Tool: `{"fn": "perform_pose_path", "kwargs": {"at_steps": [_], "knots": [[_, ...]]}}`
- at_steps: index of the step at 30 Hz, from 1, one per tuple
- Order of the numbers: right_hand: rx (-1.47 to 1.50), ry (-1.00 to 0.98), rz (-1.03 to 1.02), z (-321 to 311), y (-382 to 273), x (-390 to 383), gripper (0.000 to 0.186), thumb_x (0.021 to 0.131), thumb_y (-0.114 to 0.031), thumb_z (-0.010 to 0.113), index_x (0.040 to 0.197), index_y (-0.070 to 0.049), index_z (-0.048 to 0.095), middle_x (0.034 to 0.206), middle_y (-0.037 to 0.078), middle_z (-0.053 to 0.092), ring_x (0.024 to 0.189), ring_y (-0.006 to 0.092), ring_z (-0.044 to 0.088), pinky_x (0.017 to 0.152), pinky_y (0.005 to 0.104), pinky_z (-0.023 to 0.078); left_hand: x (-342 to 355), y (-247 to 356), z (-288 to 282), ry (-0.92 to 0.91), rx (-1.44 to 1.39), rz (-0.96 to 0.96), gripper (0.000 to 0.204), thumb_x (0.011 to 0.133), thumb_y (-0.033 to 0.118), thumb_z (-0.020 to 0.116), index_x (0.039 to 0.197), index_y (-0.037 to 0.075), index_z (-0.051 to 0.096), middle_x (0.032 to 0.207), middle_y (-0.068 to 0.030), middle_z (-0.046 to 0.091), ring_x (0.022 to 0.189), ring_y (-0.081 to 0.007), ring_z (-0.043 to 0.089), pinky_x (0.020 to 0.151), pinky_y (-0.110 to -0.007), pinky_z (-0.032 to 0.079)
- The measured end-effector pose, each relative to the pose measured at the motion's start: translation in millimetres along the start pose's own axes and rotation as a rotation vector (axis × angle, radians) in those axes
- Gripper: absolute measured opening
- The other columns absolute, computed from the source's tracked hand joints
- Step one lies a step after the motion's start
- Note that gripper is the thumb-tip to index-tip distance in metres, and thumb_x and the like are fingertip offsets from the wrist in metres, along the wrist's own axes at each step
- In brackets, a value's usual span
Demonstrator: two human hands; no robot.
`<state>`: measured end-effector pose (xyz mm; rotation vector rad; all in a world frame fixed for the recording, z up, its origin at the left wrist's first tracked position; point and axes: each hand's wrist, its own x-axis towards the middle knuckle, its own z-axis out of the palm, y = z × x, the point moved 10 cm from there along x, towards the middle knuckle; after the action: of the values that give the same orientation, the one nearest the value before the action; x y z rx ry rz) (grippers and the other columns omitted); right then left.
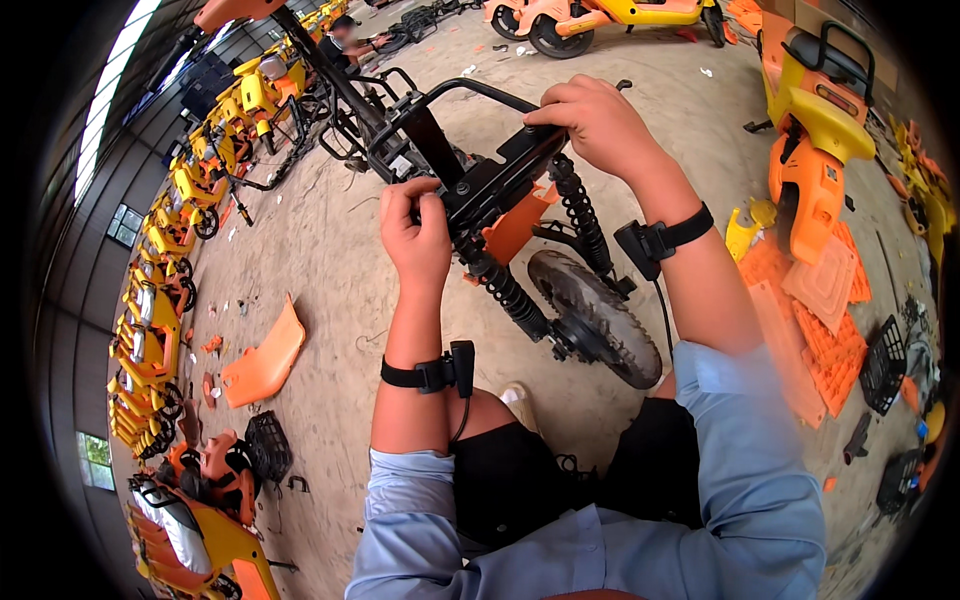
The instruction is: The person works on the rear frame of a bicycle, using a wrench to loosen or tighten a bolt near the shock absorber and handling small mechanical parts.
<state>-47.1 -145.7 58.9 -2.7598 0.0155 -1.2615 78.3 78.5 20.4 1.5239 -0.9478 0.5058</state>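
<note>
A stripped scooter frame (500,182) of black metal stands in front of me, its seat and most of its panels off. My left hand (415,225) has its fingers curled over the left end of the frame's rear crosspiece. On the right side, my right hand (595,120) grips the same frame where the bent tube meets the crosspiece. Two black coil shock absorbers (510,300) slope down from the frame to the rear wheel (600,320), whose tyre looks dusty. An orange panel (515,225) still sits beneath the crosspiece.
An orange curved panel (265,355) lies on the concrete at left. Yellow scooters (160,330) line the left wall. At right stand an orange-yellow scooter body (810,180), flat orange panels (825,330) and a black basket (883,365). Another person (340,50) crouches far off beside black cables.
</note>
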Motion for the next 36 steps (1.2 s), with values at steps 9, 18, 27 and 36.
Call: {"fn": "perform_pose_path", "kwargs": {"at_steps": [9,18,27,36], "knots": [[-0.044,0.019,-0.066,-4.8,-8.9,-2.8,0.031,0.083,-0.002,0.067,0.104,-0.021,0.081,0.098,-0.002,0.071,0.094,0.0238,0.062,0.088,0.0359,0.05,0.6,-1.1,3.1,-0.004,-0.012,-0.013,0.016,0.09,-0.003,0.059,0.097,0.004,0.072,0.087,-0.0029,0.055,0.075,-0.0113,0.049,0.068,-0.026,0.042],[-0.741,-0.1,0.166,20.7,-80.4,-6.0,0.015,0.084,-0.014,0.063,0.095,-0.005,0.07,0.093,0.006,0.062,0.094,0.0214,0.063,0.074,0.0331,0.054,-0.6,-1.4,3.5,-0.01,-0.001,0.017,0.014,0.094,-0.002,0.057,0.097,0.002,0.07,0.091,-0.001,0.054,0.078,-0.008,0.048,0.07,-0.024,0.04],[-0.064,0.186,0.071,-45.7,-54.4,12.0,0.028,0.082,-0.001,0.063,0.104,-0.013,0.077,0.1,0.005,0.068,0.101,0.0274,0.064,0.085,0.0387,0.055,-4.5,-8.9,-1.7,0.014,-0.012,0.003,0.015,0.091,-0.004,0.057,0.096,0.002,0.071,0.09,-0.003,0.056,0.076,-0.0102,0.049,0.07,-0.025,0.042],[-0.099,-0.05,-0.049,-4.1,-12.3,-3.6,0.04,0.079,0.002,0.068,0.108,-0.021,0.08,0.102,-0.004,0.07,0.103,0.0212,0.061,0.094,0.037,0.047,-1.2,-5.4,2.3,0.027,-0.03,0.019,0.015,0.091,-0.004,0.058,0.094,0.002,0.071,0.088,-0.0023,0.056,0.075,-0.01,0.048,0.069,-0.025,0.041]]}}
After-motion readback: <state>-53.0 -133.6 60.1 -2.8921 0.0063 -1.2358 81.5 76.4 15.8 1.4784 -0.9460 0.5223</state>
